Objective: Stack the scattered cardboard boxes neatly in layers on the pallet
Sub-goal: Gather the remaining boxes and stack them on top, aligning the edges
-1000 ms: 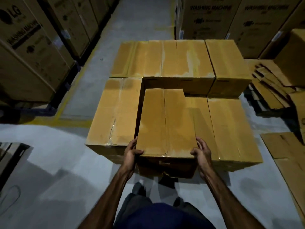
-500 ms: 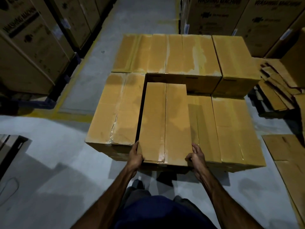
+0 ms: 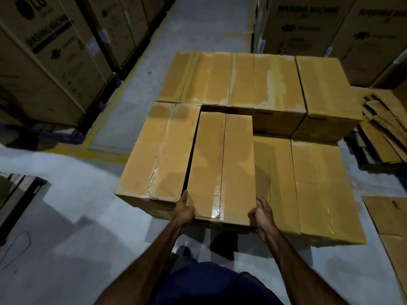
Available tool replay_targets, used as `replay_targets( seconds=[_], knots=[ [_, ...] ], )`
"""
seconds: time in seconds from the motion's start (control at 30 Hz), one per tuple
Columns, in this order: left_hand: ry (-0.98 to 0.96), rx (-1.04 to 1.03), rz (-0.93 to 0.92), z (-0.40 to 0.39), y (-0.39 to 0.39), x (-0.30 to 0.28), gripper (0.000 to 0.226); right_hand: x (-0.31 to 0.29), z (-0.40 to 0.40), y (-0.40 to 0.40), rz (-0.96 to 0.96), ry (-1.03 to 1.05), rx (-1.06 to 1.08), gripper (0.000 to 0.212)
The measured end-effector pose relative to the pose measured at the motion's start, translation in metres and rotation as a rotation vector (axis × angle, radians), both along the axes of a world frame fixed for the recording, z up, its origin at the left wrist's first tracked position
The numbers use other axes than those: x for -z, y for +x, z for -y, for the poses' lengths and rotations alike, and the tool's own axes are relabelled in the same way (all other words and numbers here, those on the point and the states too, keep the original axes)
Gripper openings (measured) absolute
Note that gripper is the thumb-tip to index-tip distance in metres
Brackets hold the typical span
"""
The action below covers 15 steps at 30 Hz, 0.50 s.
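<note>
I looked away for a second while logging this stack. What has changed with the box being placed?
The held box slid forward into the slot until its far end neared the rear row. Left hand and right hand kept gripping its near corners. The neighbouring boxes stayed put.

Single head-worn view, angled steeply down, close over stacked boxes (image 3: pixel 222 168).

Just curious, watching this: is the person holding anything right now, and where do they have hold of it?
Yes: the middle cardboard box, by its near end. The left hand grips the near left corner, the right hand the near right corner.
</note>
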State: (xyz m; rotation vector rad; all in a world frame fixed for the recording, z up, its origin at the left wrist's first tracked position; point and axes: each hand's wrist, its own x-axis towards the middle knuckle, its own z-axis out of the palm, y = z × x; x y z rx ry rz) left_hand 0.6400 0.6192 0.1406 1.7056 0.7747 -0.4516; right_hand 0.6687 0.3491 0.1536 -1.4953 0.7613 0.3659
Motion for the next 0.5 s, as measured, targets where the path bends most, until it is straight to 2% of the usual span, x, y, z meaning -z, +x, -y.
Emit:
replay_targets(
  seconds=[0.1,0.17,0.33,0.43,0.5],
  knots=[
    [0.046,0.03,-0.038,0.001,0.005,0.009,0.096,0.007,0.0,0.004,-0.006,0.019,0.012,0.071],
    [0.04,0.036,-0.054,0.008,0.004,-0.006,0.099,0.013,0.002,0.005,-0.011,0.02,0.001,0.074],
    [0.058,0.029,-0.074,0.009,0.01,0.008,0.11,0.011,0.002,0.01,-0.023,0.02,-0.002,0.07],
    [0.087,0.028,-0.042,0.006,0.018,0.022,0.108,0.011,0.0,0.015,-0.008,0.014,0.001,0.069],
    [0.126,0.039,-0.027,0.008,0.021,0.011,0.103,0.012,-0.001,0.017,-0.009,0.008,-0.001,0.068]
  ],
)
